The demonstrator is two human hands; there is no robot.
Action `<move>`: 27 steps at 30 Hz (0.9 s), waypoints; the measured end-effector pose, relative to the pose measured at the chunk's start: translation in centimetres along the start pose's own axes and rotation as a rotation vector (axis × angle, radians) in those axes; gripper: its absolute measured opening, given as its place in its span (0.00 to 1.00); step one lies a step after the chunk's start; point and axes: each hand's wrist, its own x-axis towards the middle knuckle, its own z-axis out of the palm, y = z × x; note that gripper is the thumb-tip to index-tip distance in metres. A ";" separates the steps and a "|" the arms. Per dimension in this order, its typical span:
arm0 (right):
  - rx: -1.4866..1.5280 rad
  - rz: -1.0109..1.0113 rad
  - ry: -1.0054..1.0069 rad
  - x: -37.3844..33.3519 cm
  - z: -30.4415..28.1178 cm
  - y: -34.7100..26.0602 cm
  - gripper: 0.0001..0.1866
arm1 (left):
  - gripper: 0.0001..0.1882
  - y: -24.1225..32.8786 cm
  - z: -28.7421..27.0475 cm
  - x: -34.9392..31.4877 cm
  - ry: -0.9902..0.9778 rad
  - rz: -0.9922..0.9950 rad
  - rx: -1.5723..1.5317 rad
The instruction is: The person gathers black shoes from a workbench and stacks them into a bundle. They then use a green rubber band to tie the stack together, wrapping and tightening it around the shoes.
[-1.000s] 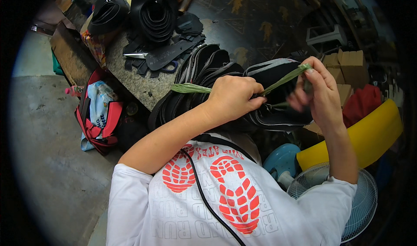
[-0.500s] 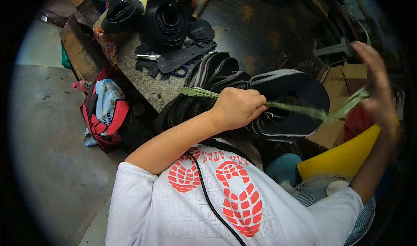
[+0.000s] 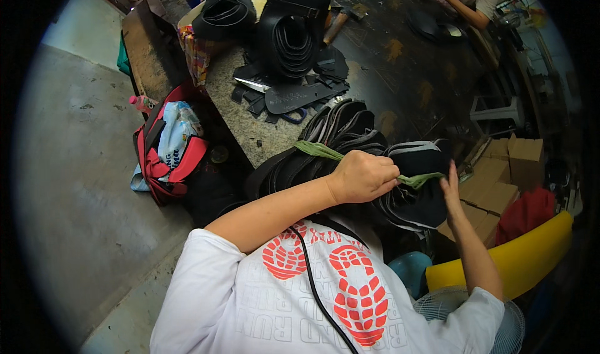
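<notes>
Head view: green strip (image 3: 319, 150), long axis slanting down rightward; left hand (image 3: 364, 177) pinching strip; right hand (image 3: 453, 191), cannot tell.

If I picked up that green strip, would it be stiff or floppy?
The green strip is probably floppy, since it bunches and bends near the left hand. It looks light, being thin beside the black layered pieces. Its folds suggest it creases easily.

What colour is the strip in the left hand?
The strip is green; best in the head view.
</notes>
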 end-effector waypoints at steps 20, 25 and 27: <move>0.559 0.128 -0.121 12.4 0.9 -2.6 0.35 | 0.11 1.3 -1.5 -0.5 0.114 0.068 0.111; -0.157 0.152 -0.413 14.5 -3.3 -8.2 0.45 | 0.09 0.3 -1.4 0.4 0.142 0.040 0.094; -0.590 -0.049 -0.391 15.3 -7.2 -13.0 0.48 | 0.09 -0.1 -1.5 0.4 0.125 0.028 0.077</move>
